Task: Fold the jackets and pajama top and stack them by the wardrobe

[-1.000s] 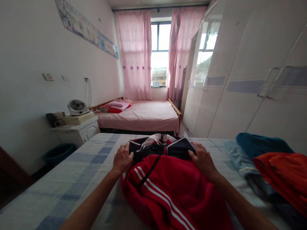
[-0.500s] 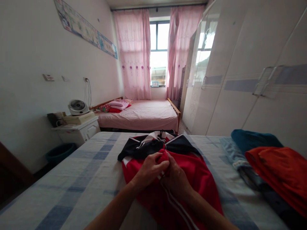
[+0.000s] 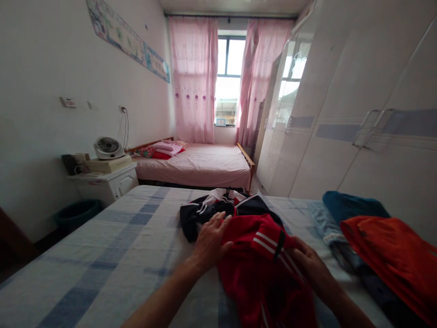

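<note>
A red and navy zip jacket with white stripes lies on the striped bedsheet in front of me, its dark collar end pointing away. My left hand rests along the jacket's left edge, fingers stretched out and thumb apart. A sleeve's cuff end, with two white stripes and a dark band, lies across the red body. At the right edge, my right hand has its fingers closed on the jacket's cloth close to this cuff; the fingertips are partly hidden by fabric.
Right of the jacket are folded clothes: an orange garment, a teal one and jeans. The striped bedsheet spreads left. Beyond stand a pink bed, a nightstand with a fan, and a white wardrobe.
My hands have moved apart from their meeting point over the middle to the jacket's two sides. The jacket's left side is now drawn inward, making it narrower, and a striped cuff shows on top.
</note>
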Action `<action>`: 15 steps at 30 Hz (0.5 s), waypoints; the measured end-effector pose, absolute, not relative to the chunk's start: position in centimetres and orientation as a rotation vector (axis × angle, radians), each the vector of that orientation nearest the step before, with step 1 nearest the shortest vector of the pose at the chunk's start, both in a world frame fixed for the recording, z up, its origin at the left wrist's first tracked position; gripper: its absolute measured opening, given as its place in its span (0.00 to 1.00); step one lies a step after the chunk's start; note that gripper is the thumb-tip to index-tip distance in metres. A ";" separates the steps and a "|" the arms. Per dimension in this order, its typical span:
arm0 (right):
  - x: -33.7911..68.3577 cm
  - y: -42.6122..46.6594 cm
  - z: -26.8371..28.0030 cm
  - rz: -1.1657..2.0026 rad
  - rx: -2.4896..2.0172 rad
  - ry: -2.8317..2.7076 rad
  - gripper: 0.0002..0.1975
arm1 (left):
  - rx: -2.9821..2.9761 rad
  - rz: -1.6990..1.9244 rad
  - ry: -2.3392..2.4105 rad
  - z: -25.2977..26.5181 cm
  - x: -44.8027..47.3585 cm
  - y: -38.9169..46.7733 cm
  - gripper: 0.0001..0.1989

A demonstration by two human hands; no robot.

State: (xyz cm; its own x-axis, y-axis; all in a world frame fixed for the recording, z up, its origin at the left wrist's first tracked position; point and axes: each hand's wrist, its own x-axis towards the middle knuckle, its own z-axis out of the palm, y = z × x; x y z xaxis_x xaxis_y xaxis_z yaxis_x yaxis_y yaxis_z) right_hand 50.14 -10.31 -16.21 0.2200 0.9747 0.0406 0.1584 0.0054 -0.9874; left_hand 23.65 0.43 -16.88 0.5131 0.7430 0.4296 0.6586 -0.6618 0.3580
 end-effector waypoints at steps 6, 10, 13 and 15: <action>44.8 -10.1 -14.1 0.777 -1.446 -1.514 0.18 | 2.693 0.650 1.287 -16.8 24.9 0.6 0.08; 44.0 -12.0 -13.2 1.006 -1.291 -1.777 0.12 | 2.536 0.833 1.629 -17.1 20.6 1.2 0.17; 44.3 -12.6 -13.0 1.163 -1.177 -1.831 0.15 | 2.171 0.957 1.837 -18.0 17.5 2.2 0.29; 45.0 -11.7 -13.5 1.080 -1.281 -1.705 0.19 | 1.971 0.977 1.824 -18.8 16.6 3.2 0.30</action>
